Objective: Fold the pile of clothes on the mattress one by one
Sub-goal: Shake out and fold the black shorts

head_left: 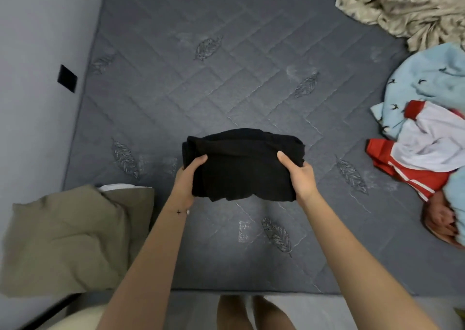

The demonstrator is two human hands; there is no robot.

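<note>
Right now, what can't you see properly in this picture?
Head view only.
The black cloth: folded and too dark to tell what garment it is.
Fingers of left hand and right hand: tucked under the black cloth.
Blue cloth and red and white cloth: cut off by the right edge.
White thing: mostly covered by the olive cloth.
Pink thing: blurred, at the right edge.

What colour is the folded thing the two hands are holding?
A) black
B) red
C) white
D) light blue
A: the left hand and the right hand hold a folded black garment by its two sides; the red, white and blue clothes lie in the pile.
</note>
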